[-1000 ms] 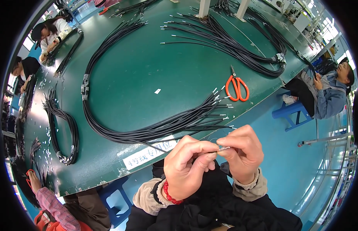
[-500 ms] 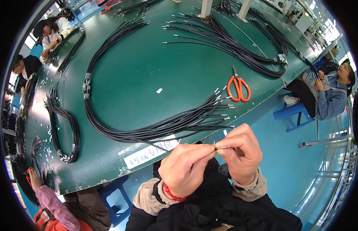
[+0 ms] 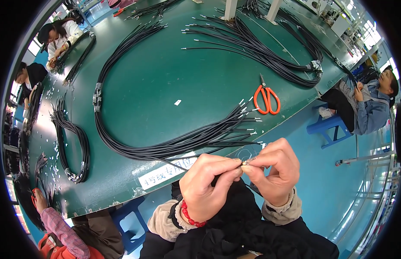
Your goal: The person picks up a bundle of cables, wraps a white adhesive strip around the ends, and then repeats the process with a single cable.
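Note:
My left hand (image 3: 209,185) is closed in a pinch on the end of a black cable (image 3: 176,165), which runs back to the bundle of black cables (image 3: 166,146) on the green table. Close against it, the thumb and forefinger of my right hand (image 3: 278,172) pinch thin loose wires (image 3: 250,154) at that cable's tip. Both sets of fingertips nearly touch, so the tip itself is mostly hidden. The bundle's pale-tipped ends fan out just beyond my hands. Red-handled scissors (image 3: 263,87) lie on the table past those ends.
A second black cable bundle (image 3: 269,54) curves across the far right, and a smaller one (image 3: 83,149) lies at left. A paper label (image 3: 166,173) is stuck near the table's front edge. Co-workers sit left and right, one on a blue stool (image 3: 328,127).
My right hand has shifted slightly right and turned a little. The thin wires now form a more visible loop above the fingertips. My left hand keeps its pinch.

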A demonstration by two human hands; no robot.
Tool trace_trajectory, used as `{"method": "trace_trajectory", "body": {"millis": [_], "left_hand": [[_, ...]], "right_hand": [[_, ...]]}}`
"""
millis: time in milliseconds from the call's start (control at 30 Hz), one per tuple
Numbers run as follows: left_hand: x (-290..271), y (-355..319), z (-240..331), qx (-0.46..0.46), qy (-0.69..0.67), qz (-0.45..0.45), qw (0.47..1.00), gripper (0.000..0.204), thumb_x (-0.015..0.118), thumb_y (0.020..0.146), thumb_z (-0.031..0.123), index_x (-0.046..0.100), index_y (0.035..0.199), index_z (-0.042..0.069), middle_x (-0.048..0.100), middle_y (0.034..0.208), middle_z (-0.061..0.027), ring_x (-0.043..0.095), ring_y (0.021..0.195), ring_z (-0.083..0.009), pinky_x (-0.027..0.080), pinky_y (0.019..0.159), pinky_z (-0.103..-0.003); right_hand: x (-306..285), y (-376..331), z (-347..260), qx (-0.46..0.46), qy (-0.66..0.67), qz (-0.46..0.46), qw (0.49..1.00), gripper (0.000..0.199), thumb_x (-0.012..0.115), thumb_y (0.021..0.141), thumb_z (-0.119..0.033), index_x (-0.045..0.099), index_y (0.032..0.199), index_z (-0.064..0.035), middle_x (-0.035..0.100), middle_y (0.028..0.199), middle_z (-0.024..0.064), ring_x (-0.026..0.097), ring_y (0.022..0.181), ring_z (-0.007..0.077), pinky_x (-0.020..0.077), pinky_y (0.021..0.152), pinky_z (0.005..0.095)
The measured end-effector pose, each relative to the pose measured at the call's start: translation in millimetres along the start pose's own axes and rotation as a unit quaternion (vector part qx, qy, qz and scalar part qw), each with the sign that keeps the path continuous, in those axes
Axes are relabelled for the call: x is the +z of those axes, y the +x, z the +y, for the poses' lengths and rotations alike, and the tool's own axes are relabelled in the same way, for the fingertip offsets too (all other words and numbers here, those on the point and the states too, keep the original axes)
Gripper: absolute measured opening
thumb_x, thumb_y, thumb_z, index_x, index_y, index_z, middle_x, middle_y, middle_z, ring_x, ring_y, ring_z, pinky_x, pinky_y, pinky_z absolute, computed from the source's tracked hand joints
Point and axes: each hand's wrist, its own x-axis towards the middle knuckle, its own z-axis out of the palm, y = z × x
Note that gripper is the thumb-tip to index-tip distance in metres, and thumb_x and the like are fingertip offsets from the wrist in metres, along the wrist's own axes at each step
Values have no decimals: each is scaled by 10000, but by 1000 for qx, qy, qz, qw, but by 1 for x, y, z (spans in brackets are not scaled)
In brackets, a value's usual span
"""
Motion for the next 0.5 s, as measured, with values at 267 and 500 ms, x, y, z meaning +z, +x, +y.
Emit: {"method": "trace_trajectory", "body": {"millis": [267,500], "left_hand": [[4,-3,-1,57,22,17,998,243,673,708,-99,607,924,-11,616,761,-107,607,587,-144,504,524,-217],[2,-2,1,60,4,-5,998,214,636,733,-115,589,924,-32,581,774,-112,611,593,-149,503,515,-217]], "right_hand": [[-1,-3,-1,40,30,-13,999,164,751,666,-74,611,741,-37,545,718,45,487,617,126,369,513,229],[-4,-1,3,16,33,-21,999,171,754,664,-70,626,774,-41,548,716,42,505,598,114,388,486,217]]}}
